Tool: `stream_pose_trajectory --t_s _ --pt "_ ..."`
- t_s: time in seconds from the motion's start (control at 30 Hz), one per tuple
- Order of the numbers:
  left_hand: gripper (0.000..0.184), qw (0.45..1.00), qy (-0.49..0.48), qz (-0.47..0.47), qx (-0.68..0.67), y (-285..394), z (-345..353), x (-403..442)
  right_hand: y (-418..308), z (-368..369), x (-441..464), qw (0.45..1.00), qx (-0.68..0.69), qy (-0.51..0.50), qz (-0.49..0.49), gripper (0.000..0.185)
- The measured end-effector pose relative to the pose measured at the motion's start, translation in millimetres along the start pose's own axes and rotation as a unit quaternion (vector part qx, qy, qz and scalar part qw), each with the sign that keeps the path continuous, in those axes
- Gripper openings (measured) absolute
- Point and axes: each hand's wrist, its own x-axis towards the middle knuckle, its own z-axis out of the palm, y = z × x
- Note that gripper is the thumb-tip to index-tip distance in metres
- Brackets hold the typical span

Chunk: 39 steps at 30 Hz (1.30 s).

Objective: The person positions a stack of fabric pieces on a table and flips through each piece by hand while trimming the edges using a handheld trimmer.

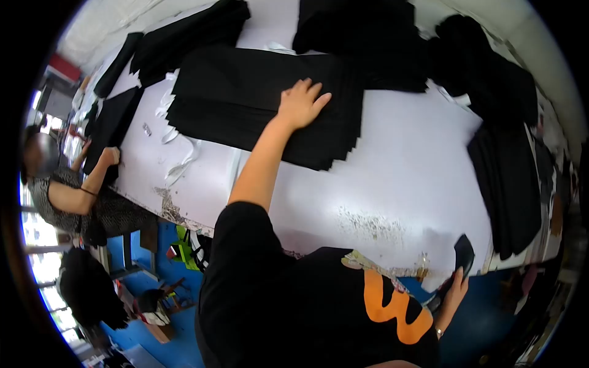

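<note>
My left hand [304, 104] lies spread on a fanned stack of black fabric pieces [236, 76], near the stack's right part. The stack's edges are stepped along the lower left and lower right. At the table's front right edge, my right hand [453, 295] is closed around a small dark, flat object [464, 253] with a pointed top. What kind of object it is cannot be made out, and its lower part is hidden by my fingers.
More black fabric piles lie at the back [356, 30], the upper left [190, 40] and the right [506, 184] of the white table [417, 153]. White strips [184, 162] lie left. Another person [73, 196] handles black fabric at the left end.
</note>
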Motion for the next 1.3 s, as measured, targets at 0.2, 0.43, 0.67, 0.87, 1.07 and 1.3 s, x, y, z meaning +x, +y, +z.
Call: stream_pose_trajectory --t_s 0.2,0.43,0.67,0.87,1.07,1.3 --pt "0.038 0.983 -0.01 0.147 -0.11 185.2 18.8 -54.3 0.5 -28.7 5.2 0.999 -0.012 -0.041 -0.017 0.03" --pt "0.037 0.905 -0.046 0.381 -0.185 409.9 104.7 -9.5 48.0 -84.0 30.6 0.995 0.1 -0.026 -0.017 0.033" --pt "0.057 0.853 -0.027 0.511 -0.102 616.2 243.0 80.9 77.7 -160.7 93.1 0.996 0.085 -0.017 0.017 0.037" --pt "0.081 0.856 -0.079 0.51 -0.005 648.3 306.6 132.9 103.2 -209.0 145.1 0.984 0.149 0.018 0.092 0.037" --pt "0.069 0.817 -0.073 0.568 0.075 656.3 275.3 129.4 101.3 -227.1 166.6 0.978 0.188 0.061 0.061 0.033" --pt "0.024 0.837 -0.099 0.536 0.049 653.2 270.0 148.8 100.6 -222.2 134.6 0.976 0.194 0.101 -0.007 0.031"
